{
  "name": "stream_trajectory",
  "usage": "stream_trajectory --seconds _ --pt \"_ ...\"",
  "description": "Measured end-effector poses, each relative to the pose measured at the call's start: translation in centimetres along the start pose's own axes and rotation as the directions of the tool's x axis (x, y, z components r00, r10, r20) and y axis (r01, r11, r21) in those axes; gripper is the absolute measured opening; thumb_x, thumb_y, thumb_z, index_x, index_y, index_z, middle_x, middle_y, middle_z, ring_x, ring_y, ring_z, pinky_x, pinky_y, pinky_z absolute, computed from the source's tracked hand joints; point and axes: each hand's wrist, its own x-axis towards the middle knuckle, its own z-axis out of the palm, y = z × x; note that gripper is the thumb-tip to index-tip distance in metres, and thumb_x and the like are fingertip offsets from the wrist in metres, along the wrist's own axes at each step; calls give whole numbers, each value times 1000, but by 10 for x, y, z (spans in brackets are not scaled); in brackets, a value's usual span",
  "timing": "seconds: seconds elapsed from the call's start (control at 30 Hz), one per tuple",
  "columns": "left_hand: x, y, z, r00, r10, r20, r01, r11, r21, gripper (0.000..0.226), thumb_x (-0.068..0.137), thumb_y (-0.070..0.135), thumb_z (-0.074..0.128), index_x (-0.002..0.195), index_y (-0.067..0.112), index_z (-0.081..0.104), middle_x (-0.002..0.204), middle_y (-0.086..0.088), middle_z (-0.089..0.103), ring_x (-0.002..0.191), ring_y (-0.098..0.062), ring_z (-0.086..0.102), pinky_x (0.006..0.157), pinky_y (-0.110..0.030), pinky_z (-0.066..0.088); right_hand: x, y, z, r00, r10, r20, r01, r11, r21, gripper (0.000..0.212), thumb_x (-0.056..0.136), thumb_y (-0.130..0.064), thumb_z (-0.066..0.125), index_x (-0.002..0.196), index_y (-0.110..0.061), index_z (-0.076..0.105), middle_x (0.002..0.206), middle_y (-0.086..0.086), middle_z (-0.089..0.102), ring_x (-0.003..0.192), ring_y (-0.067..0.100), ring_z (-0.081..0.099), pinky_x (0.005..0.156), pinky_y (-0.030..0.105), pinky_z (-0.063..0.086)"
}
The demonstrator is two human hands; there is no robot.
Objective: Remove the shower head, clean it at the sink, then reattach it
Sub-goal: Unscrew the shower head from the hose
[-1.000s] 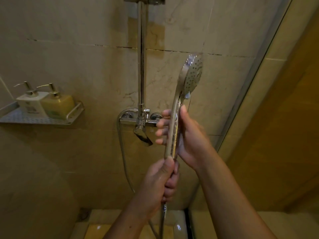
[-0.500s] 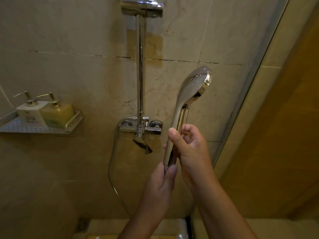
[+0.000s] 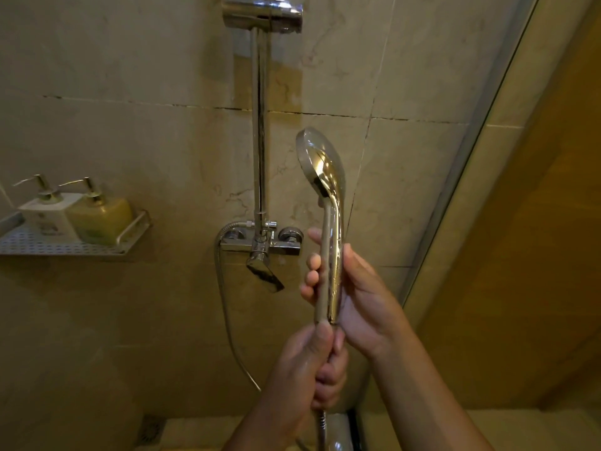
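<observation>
The chrome shower head [image 3: 325,177] stands upright in front of the tiled wall, its shiny back toward me and its spray face turned left. My right hand [image 3: 361,297] grips the handle around its middle, fingers wrapped behind it and thumb on the right side. Below it, my left hand [image 3: 312,369] grips the base of the handle where the metal hose [image 3: 224,307] joins. The hose loops from there back up to the mixer tap [image 3: 260,249]. The joint itself is hidden under my left fingers.
A chrome riser rail [image 3: 260,125] runs up to a holder bracket [image 3: 263,13] at the top. A perforated wall shelf [image 3: 58,247] on the left carries a white pump bottle [image 3: 48,213] and a yellow one [image 3: 100,219]. The glass screen edge [image 3: 468,190] stands right; a floor drain [image 3: 151,429] lies lower left.
The shower head has been twisted in my hands: its spray face, which pointed toward me a second ago, now points left. My right hand's hold on the handle has shifted; the view tilted up slightly.
</observation>
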Motion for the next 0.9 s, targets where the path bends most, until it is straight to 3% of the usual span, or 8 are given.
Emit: stream_trajectory --seconds 0.1,0.23,0.4,0.5,0.6,0.73,0.8,0.9 --pt "4 2 -2 988 29 -154 -3 986 166 40 79 64 59 76 24 54 52 9 37 38 -2 26 34 -14 23 4 2 6 993 -81 -91 62 979 -193 30 96 -31 52 116 -8 52 100 24 71 82 30 73 75 41 63" --pt "11 2 -4 924 203 -324 -31 885 465 40 94 54 48 81 16 50 55 8 43 45 -3 36 41 -16 30 11 3 19 915 -280 -290 24 757 -654 37 93 -38 62 113 -8 59 110 11 70 96 21 72 76 35 61" --pt "12 -7 -5 885 364 -291 -37 678 734 24 91 42 42 84 24 55 65 21 58 58 1 50 54 -14 36 19 4 39 840 -290 -459 -127 717 -685 35 94 -54 58 98 -19 58 87 1 60 84 17 60 73 36 53" --pt "10 -6 -2 910 324 -258 -83 753 653 26 91 44 42 84 22 55 59 13 51 54 1 44 52 -14 36 24 0 40 852 -245 -462 -103 788 -607 46 93 -65 50 99 -20 60 73 -3 56 68 14 55 63 35 50" --pt "7 2 4 938 231 -258 -73 861 504 33 89 49 45 81 18 51 56 10 42 45 -1 36 41 -13 29 25 -13 38 912 -89 -401 -56 940 -337 55 94 -68 40 97 -16 57 63 -3 50 51 11 46 52 28 42" --pt "3 8 11 976 87 -201 -29 961 274 37 85 57 51 76 21 52 52 9 36 40 -4 24 35 -14 21 24 -19 28 993 64 -99 -63 998 9 53 94 -70 33 89 -19 48 55 -6 45 40 7 42 39 22 37" --pt "1 9 11 992 31 -124 -9 984 176 34 85 58 53 72 27 57 53 8 34 40 -3 23 35 -14 21 25 -20 24 996 85 26 -87 993 81 53 96 -66 31 85 -17 49 54 -5 47 40 7 44 38 21 38" --pt "0 5 11 996 -3 -87 15 990 139 32 87 56 49 72 28 57 54 8 35 40 -3 25 34 -14 24 26 -21 23 994 73 -78 -69 997 46 57 99 -62 27 76 -16 52 57 -4 46 44 9 45 42 22 42"
